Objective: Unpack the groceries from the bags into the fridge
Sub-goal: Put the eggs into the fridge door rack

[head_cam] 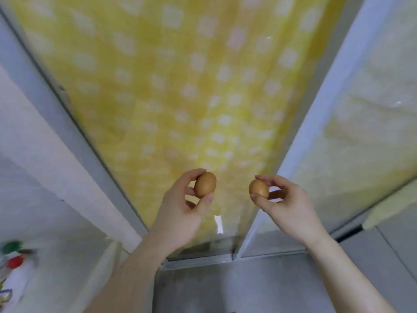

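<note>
**Two eggs in hand, on the way to the fridge**

Left egg (205, 184): brown, held up in the air, pinched between thumb and fingertips of the left hand (180, 213). Right egg (258, 188): same colour, pinched the same way by the right hand (291, 208). A patch of like brown shows behind the right fingers; cannot tell whether it is a third egg. The two eggs sit near each other, not touching. Both hands are closed on their eggs, arms reaching forward.

Behind the eggs: a yellow cloth (158, 86) with pale squares, lying on a flat top framed by grey edges. To the right, a pale panel (361, 132) reflecting the same pattern. Low left, blurred: a white bottle (15, 279) with a red cap, and something green above it, possibly in a door rack. No bags in view.

Step, as I judge it: carrying, between pick-up and placing. No egg tray or shelf is visible, so the destination is unclear.

Next move calls for finding an egg holder or a flat shelf spot, lowering each egg slowly, and releasing only once it rests steady. Grip must stay light; shells crack and loose eggs roll.
</note>
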`<state>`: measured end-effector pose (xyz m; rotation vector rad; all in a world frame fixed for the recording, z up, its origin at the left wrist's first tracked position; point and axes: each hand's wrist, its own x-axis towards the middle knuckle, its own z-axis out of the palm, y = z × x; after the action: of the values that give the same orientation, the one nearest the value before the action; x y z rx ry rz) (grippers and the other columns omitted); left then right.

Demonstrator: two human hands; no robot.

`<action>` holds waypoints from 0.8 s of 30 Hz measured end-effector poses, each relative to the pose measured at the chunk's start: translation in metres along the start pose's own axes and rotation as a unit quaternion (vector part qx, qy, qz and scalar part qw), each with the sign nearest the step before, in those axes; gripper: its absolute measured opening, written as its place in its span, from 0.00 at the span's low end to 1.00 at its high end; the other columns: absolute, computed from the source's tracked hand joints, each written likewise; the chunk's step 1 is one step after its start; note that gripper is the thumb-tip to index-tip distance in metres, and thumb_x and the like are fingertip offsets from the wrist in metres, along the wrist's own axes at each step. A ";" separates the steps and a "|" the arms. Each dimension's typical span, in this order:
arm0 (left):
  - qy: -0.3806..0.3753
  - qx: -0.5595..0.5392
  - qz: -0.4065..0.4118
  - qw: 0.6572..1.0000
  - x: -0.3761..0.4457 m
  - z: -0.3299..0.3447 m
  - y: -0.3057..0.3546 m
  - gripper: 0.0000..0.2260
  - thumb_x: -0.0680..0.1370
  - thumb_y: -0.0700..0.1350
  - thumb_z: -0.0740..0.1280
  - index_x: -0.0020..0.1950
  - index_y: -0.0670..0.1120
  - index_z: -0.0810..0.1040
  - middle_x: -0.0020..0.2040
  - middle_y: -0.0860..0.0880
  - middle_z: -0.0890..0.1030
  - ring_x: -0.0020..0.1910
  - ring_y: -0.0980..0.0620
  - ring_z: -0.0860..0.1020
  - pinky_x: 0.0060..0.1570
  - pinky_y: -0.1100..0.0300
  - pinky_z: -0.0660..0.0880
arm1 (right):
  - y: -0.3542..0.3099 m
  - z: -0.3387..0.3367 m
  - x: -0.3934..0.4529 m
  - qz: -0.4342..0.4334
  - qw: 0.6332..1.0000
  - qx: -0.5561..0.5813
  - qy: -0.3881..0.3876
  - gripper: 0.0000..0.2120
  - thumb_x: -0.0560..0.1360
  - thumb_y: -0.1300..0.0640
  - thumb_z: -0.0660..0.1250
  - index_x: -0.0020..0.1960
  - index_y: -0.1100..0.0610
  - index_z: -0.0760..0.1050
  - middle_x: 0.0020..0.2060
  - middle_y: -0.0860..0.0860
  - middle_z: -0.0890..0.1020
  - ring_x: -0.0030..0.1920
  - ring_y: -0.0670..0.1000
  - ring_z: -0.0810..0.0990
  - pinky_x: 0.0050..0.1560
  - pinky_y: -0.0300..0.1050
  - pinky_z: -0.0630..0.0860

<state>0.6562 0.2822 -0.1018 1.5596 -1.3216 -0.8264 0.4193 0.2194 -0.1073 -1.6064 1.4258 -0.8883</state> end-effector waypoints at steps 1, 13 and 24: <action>-0.018 -0.003 0.006 1.000 0.007 0.014 0.008 0.19 0.78 0.49 0.73 0.65 0.66 0.74 0.50 0.53 0.82 0.39 0.53 0.81 0.38 0.66 0.76 | 0.004 -0.016 0.001 0.004 1.000 -0.001 0.018 0.17 0.70 0.54 0.78 0.57 0.41 0.83 0.49 0.40 0.85 0.42 0.43 0.84 0.46 0.38 0.79; -0.285 -0.089 0.117 0.947 0.076 0.196 0.098 0.19 0.73 0.47 0.77 0.58 0.65 0.78 0.44 0.51 0.83 0.35 0.51 0.81 0.39 0.63 0.77 | 0.043 -0.176 -0.049 0.111 0.952 -0.048 0.281 0.15 0.71 0.53 0.77 0.56 0.41 0.83 0.47 0.38 0.85 0.44 0.44 0.84 0.46 0.38 0.78; -0.488 -0.154 0.217 0.831 0.078 0.329 0.170 0.17 0.74 0.46 0.77 0.60 0.59 0.79 0.53 0.59 0.83 0.39 0.52 0.82 0.41 0.60 0.79 | 0.037 -0.232 -0.120 0.214 0.826 -0.090 0.514 0.16 0.72 0.52 0.76 0.57 0.39 0.82 0.49 0.34 0.84 0.47 0.42 0.84 0.52 0.52 0.83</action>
<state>0.3115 0.1325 -0.0605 0.4694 -2.0088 -1.5267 0.1817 0.3113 -0.0386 -0.7857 2.5357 -1.4554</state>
